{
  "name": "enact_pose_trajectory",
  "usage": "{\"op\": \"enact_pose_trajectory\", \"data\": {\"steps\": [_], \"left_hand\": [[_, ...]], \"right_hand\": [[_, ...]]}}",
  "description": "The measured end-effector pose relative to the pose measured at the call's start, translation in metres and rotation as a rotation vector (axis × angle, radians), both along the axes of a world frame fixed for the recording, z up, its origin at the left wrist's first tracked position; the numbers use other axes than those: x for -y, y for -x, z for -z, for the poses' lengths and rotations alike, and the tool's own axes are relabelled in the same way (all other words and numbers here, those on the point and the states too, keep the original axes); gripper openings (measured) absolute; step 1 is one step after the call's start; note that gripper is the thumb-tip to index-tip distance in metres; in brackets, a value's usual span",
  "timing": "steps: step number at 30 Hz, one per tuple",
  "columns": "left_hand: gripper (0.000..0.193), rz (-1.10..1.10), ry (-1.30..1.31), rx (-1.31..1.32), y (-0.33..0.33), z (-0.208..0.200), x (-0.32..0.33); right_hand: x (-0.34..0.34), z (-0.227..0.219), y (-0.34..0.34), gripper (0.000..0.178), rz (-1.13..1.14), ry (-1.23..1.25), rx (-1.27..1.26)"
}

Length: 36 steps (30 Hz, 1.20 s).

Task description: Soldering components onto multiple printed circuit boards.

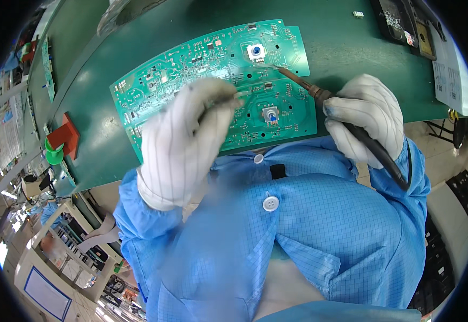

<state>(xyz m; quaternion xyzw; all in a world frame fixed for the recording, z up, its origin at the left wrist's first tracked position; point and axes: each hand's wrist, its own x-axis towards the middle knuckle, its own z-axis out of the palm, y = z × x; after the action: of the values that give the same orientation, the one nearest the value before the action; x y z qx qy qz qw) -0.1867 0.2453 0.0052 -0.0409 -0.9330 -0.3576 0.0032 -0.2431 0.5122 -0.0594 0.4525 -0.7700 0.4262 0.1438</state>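
Note:
A large green circuit board (293, 104), crowded with small parts, lies on the green work surface. It carries two white square rotary parts with blue centres, an upper one (256, 51) and a lower one (270, 115). My right hand (368, 115), in a white striped glove, grips a soldering iron (317, 92) by its handle. The iron's tip is by the pins just below the upper rotary part; whether it touches them I cannot tell. Over the board's middle, my gloved left hand (183, 139) is pinched together and slightly blurred. What its fingertips hold is too small to make out.
Dark trays (400, 24) stand at the far right, with a paper sheet (454, 80) beside them. A small pale connector (358, 14) lies on the green work surface (333, 40). At the left are a red block (67, 134) and a green round piece (53, 153).

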Motion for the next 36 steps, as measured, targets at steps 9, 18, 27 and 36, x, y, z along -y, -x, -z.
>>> {"op": "enact_pose_trajectory", "data": {"steps": [9,18,27,36], "left_hand": [[0.014,0.009,-0.039,0.199,-0.059,0.018,0.008],[0.014,0.039,-0.050,0.162,-0.070,0.038,0.016],[0.008,-0.118,-0.101,0.166,-0.046,0.051,0.013],[0.013,-0.270,-0.104,0.170,-0.009,0.016,0.006]], "right_hand": [[0.016,-0.003,-0.002,0.040,0.001,-0.082,-0.116],[0.021,0.002,0.006,0.038,-0.001,-0.096,-0.170],[-0.031,0.014,0.009,0.023,0.503,0.026,0.147],[-0.063,0.043,0.026,0.025,0.713,0.009,-0.031]]}}
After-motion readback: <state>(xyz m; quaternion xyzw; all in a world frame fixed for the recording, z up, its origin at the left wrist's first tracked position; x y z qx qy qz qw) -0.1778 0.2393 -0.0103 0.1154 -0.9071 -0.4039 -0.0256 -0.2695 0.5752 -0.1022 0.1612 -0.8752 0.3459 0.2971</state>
